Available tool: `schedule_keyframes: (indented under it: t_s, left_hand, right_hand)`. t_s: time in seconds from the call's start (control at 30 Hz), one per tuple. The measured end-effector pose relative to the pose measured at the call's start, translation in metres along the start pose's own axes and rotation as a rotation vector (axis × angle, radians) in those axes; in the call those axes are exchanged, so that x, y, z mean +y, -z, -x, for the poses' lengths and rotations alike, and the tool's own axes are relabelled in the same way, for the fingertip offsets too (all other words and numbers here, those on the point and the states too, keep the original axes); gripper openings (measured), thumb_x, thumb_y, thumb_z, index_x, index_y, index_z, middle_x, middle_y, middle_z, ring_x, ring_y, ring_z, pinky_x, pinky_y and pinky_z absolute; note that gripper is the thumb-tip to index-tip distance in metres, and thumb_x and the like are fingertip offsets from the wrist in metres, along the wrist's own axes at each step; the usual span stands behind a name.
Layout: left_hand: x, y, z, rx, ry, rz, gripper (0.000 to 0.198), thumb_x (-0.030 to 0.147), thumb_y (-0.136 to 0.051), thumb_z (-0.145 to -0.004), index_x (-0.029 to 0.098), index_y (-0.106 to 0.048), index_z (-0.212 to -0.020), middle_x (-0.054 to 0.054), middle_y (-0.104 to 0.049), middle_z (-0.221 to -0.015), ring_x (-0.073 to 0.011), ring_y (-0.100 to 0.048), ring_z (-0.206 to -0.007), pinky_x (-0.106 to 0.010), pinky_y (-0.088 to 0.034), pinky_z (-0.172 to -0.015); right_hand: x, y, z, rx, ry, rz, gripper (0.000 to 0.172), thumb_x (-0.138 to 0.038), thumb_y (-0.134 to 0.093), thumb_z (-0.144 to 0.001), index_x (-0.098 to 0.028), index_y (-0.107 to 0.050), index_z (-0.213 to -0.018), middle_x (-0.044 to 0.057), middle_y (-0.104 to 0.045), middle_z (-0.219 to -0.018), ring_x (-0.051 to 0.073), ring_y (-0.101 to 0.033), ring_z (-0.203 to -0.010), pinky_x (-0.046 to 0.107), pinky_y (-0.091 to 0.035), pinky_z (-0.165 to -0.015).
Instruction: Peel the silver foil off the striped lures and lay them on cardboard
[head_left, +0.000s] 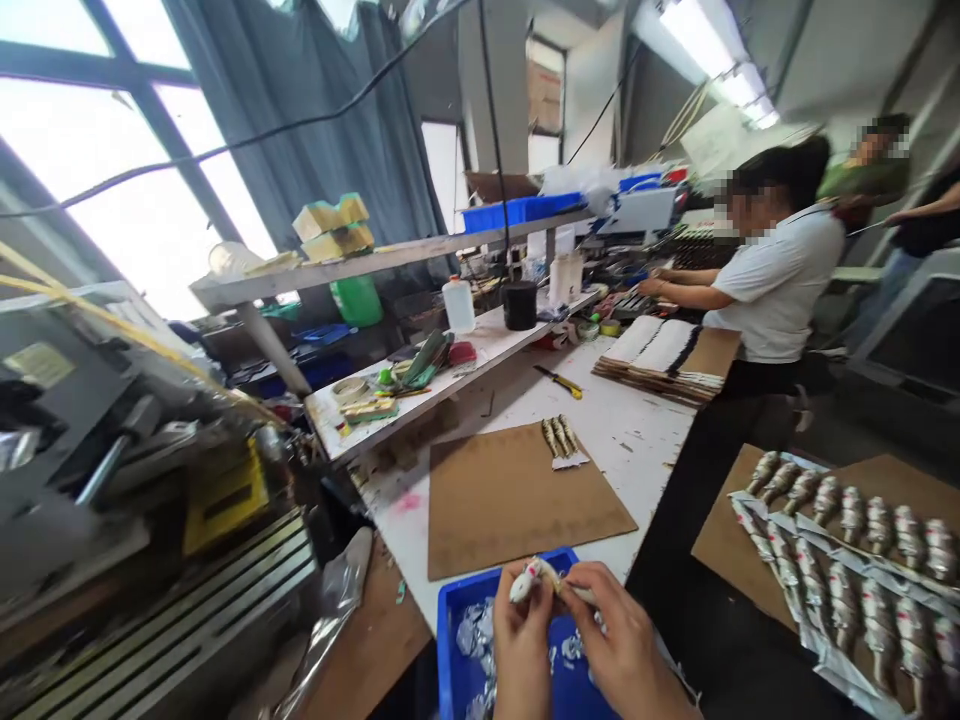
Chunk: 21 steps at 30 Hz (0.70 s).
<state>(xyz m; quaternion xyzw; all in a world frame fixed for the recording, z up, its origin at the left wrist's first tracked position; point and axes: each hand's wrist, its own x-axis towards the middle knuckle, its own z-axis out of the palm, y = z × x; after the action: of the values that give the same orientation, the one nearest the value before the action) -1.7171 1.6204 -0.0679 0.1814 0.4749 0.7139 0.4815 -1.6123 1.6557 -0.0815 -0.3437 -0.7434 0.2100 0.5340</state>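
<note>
Just above the blue plastic crate at six o'clock, the left hand and right hand are pinching a white fish-shaped lure in a narrow grip between fingers and thumbs, over crumpled silver foil in the crate. At twelve o'clock, a cardboard sheet is lying on the white workbench, carrying a few small lures. At three o'clock, rows of lures are resting on foil strips, while a co-worker is reaching across the bench at one o'clock.
</note>
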Motion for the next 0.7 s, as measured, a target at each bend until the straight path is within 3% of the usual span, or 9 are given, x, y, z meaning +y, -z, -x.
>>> schedule_keyframes:
  t_s: [0.07,0.2,0.33,0.5,0.7]
  left_hand:
    - [0.003,-0.002,0.004,-0.001,0.023,0.022,0.028,0.034,-0.086,-0.073,0.017,-0.068,-0.087,-0.001,-0.067,-0.081,-0.0131,-0.061,-0.076,-0.025,-0.052,-0.073]
    - [0.006,-0.006,0.005,0.102,0.113,0.128,0.039,0.032,-0.091,-0.064,0.015,-0.069,-0.092,-0.004,-0.071,-0.089,-0.0149,-0.065,-0.081,-0.027,-0.053,-0.076]
    - [0.008,-0.007,0.005,0.089,0.154,0.169,0.038,0.029,-0.090,-0.066,0.013,-0.069,-0.093,-0.004,-0.070,-0.088,-0.0134,-0.064,-0.077,-0.026,-0.051,-0.073]
    - [0.018,-0.007,0.000,0.010,0.230,0.243,0.034,0.028,-0.087,-0.071,0.013,-0.066,-0.093,-0.001,-0.067,-0.082,-0.0103,-0.061,-0.071,-0.023,-0.049,-0.067]
    - [0.024,-0.003,-0.005,-0.070,0.272,0.226,0.030,0.029,-0.085,-0.074,0.013,-0.068,-0.093,-0.001,-0.066,-0.083,-0.0098,-0.060,-0.071,-0.023,-0.050,-0.066]
  right_hand:
    - [-0.001,0.004,0.000,-0.024,-0.016,0.005,0.010,-0.026,-0.049,-0.102,-0.022,-0.059,-0.099,0.002,-0.066,-0.089,0.012,-0.068,-0.082,0.020,-0.056,-0.075]
    - [-0.002,0.006,0.000,-0.067,-0.045,0.005,0.007,-0.024,-0.053,-0.099,-0.022,-0.060,-0.098,0.003,-0.066,-0.089,0.014,-0.067,-0.083,0.023,-0.056,-0.075]
    - [-0.003,0.008,-0.002,-0.097,-0.094,-0.038,0.009,-0.026,-0.055,-0.099,-0.022,-0.062,-0.095,0.004,-0.068,-0.088,0.015,-0.068,-0.081,0.023,-0.055,-0.074]
    - [0.004,0.014,0.000,-0.146,-0.411,-0.183,0.022,-0.042,-0.061,-0.094,-0.020,-0.063,-0.093,0.002,-0.067,-0.080,0.013,-0.064,-0.066,0.021,-0.053,-0.063]
    - [0.016,0.026,-0.008,-0.227,-0.721,-0.418,0.039,-0.054,-0.072,-0.081,-0.017,-0.066,-0.092,0.005,-0.069,-0.082,0.016,-0.064,-0.072,0.025,-0.055,-0.066]
